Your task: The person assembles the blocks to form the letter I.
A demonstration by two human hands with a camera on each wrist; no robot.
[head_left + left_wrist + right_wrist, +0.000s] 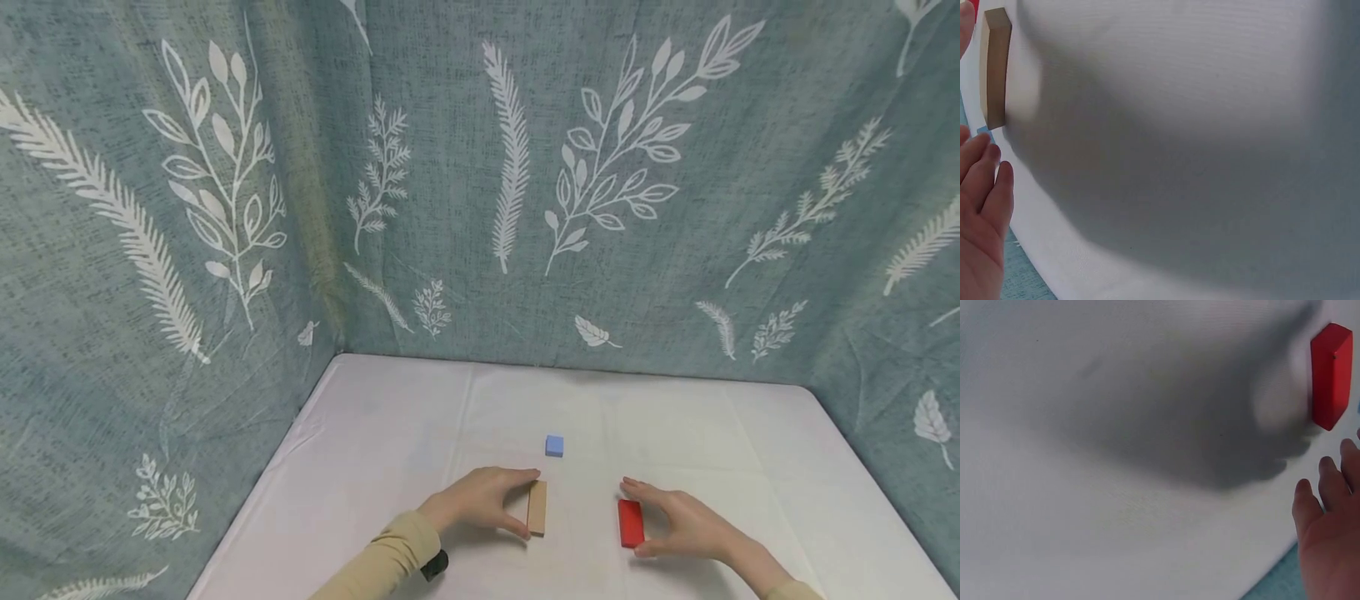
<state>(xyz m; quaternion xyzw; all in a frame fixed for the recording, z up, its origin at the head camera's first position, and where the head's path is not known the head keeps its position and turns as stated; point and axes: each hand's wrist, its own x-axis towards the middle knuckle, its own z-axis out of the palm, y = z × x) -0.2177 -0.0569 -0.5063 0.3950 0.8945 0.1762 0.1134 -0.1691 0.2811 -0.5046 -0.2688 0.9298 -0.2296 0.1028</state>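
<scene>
In the head view a plain wooden block (537, 508) lies lengthwise on the white table. My left hand (480, 500) is at its left side, thumb near the close end and fingers near the far end. A gap shows between the fingers and the wooden block (996, 69) in the left wrist view. To the right lies a red block (631, 523), with my right hand (678, 525) spread around its ends from the right. The right wrist view shows the fingers apart from the red block (1332, 378); the thumb is out of that view.
A small blue cube (554, 446) sits farther back, between the two blocks. Beside the left sleeve is a black object (435, 565), partly hidden. A teal leaf-patterned curtain (465, 208) borders the white table (675, 417) at the back and sides.
</scene>
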